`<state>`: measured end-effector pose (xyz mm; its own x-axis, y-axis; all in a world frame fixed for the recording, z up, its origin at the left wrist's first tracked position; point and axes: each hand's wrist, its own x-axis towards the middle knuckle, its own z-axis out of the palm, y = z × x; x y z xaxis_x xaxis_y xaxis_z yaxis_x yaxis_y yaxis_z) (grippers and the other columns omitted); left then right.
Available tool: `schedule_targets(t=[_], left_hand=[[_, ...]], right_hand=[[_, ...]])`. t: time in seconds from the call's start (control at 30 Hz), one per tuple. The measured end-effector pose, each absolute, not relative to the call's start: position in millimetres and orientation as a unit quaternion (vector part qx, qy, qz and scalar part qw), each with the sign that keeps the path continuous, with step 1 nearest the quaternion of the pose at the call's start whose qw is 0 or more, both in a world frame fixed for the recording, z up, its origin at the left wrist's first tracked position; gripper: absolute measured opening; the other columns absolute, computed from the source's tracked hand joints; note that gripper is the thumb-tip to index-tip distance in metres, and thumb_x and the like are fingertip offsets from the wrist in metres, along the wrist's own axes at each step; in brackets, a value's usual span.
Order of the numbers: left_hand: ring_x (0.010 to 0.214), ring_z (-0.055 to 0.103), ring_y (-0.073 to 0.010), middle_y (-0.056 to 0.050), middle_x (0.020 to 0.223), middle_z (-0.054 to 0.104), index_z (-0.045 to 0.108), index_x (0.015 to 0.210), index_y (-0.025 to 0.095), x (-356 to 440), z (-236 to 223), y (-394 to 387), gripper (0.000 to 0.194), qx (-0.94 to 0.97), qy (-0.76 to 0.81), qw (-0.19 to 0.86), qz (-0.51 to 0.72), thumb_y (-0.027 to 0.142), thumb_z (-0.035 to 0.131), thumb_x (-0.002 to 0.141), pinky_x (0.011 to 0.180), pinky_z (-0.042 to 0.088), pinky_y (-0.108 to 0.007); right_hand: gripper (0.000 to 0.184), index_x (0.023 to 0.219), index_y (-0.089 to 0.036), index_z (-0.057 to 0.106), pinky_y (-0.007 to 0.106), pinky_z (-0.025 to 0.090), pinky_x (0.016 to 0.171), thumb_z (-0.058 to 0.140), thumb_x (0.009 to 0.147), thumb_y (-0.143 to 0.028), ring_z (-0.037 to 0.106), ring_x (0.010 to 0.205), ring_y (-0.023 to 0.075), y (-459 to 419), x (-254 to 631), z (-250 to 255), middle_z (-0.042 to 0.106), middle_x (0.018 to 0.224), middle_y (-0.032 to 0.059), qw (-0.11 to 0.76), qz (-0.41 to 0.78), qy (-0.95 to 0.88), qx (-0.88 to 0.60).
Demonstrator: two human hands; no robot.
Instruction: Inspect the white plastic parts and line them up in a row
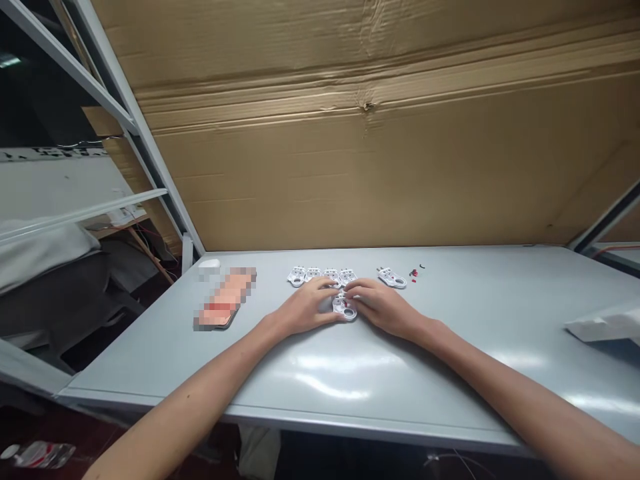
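My left hand [311,308] and my right hand [385,308] meet over the middle of the table. Between them lies a small white plastic part with a ring at one end [345,309], with a tiny bit of red showing on it. The left thumb presses its near edge, while the left fingers curl over its far side. Bent right fingertips touch it from the upper right and partly cover it. Just beyond my fingers sits a row of several similar white parts [313,274]. Another ringed white part [393,278], with short pins, lies beyond my right hand.
Tiny red pieces [413,273] and a small black piece [423,267] lie at the back right. To the left are a blurred orange phone-like slab [227,299] and a white object [209,264]. White crumpled material [607,327] rests at right. Cardboard [350,173] walls the back.
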<state>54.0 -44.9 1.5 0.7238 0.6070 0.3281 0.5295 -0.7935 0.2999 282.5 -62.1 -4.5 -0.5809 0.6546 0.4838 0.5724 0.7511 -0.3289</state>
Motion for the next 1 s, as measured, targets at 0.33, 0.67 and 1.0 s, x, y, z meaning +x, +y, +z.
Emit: schedule_targets(t=[0.33, 0.67, 1.0], left_hand=[[0.127, 0.052, -0.0298, -0.012, 0.133, 0.059, 0.068, 0.115, 0.021, 54.1, 2.2, -46.0, 0.040, 0.922, 0.316, 0.083, 0.209, 0.053, 0.065, 0.090, 0.105, 0.044, -0.044], [0.123, 0.055, -0.0300, -0.013, 0.129, 0.060, 0.069, 0.113, 0.019, 55.0, 3.3, -45.9, 0.040, 0.925, 0.312, 0.076, 0.203, 0.052, 0.064, 0.090, 0.102, 0.046, -0.042], [0.129, 0.050, -0.0309, -0.013, 0.136, 0.058, 0.067, 0.119, 0.021, 53.1, 0.6, -46.0, 0.046, 0.919, 0.321, 0.086, 0.211, 0.057, 0.061, 0.090, 0.106, 0.043, -0.044]], right_hand=[[0.025, 0.088, -0.023, 0.071, 0.038, 0.053, 0.078, 0.055, 0.092, -0.041, 0.069, 0.085, 0.0235, -67.9, 286.4, 21.2, 0.075, 0.088, 0.0053, 0.458, 0.247, -0.741, -0.425], [0.029, 0.098, -0.023, 0.072, 0.034, 0.050, 0.096, 0.080, 0.076, -0.040, 0.065, 0.082, 0.0152, -64.6, 291.0, 31.5, 0.063, 0.074, -0.0023, 0.556, 0.572, -0.465, -0.384], [0.015, 0.095, -0.018, 0.067, 0.035, 0.050, 0.107, 0.054, 0.088, -0.013, 0.064, 0.119, 0.0226, -53.5, 293.0, 17.3, 0.070, 0.120, 0.0138, 0.475, 0.663, -0.398, -0.419]])
